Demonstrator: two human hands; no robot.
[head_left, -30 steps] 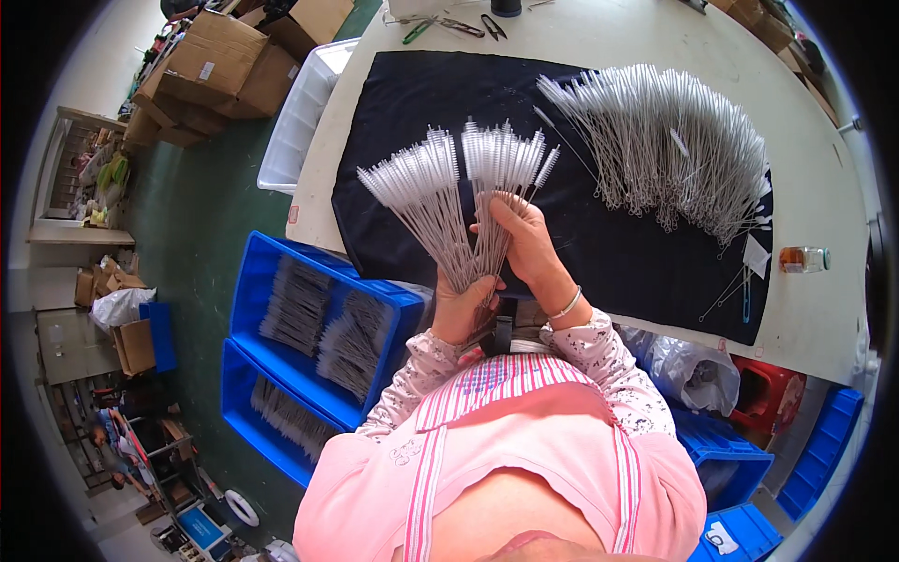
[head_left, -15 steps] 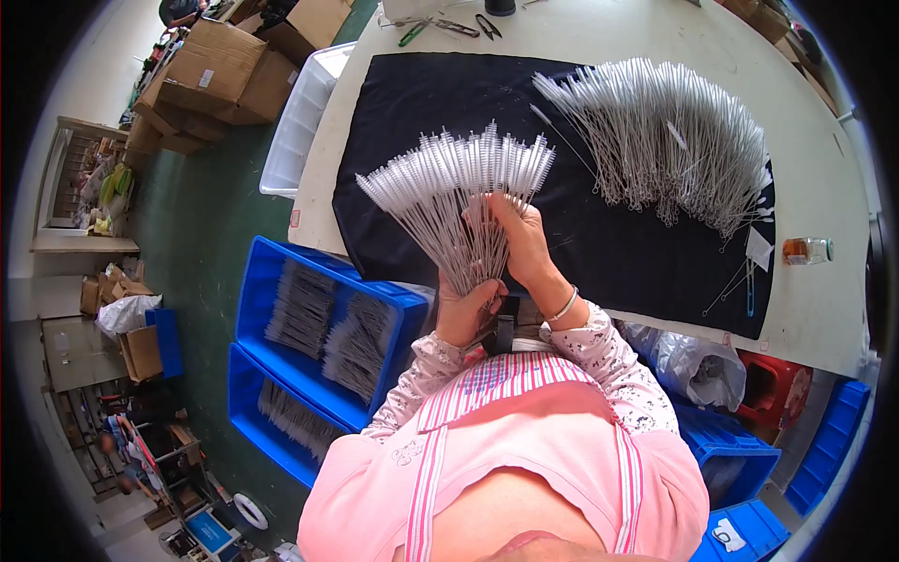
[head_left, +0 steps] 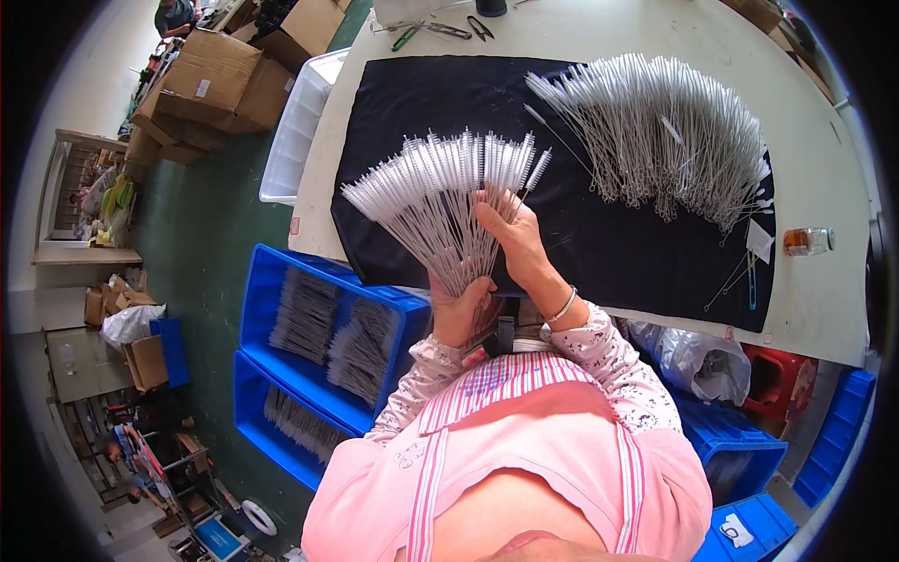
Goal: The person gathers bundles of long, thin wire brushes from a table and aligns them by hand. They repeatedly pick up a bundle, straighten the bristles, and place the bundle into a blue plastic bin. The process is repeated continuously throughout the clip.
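Note:
A fanned bunch of white-bristled tube brushes (head_left: 431, 187) is held up over the near left part of a black cloth (head_left: 581, 253). Low on the bunch, my left hand (head_left: 456, 309) is closed round the wire stems. My right hand (head_left: 517, 239) grips stems at the right side, just below the bristles, with the thumb across them. One brush at the right edge stands slightly apart from the fan. To the right lies a large spread heap of similar brushes (head_left: 665, 131), with looped wire ends toward me.
Blue crates (head_left: 253, 328) holding more brushes stand below the table's left edge. A white bin (head_left: 298, 140) is beside the table. Thread snips (head_left: 480, 28) lie at the far edge, and a small glass jar (head_left: 807, 241) stands at the right. A red stool (head_left: 779, 384) is under the table.
The held bunch has shifted slightly left, and a brush at its right edge has separated from the others. My right hand has moved a little left and down along the stems.

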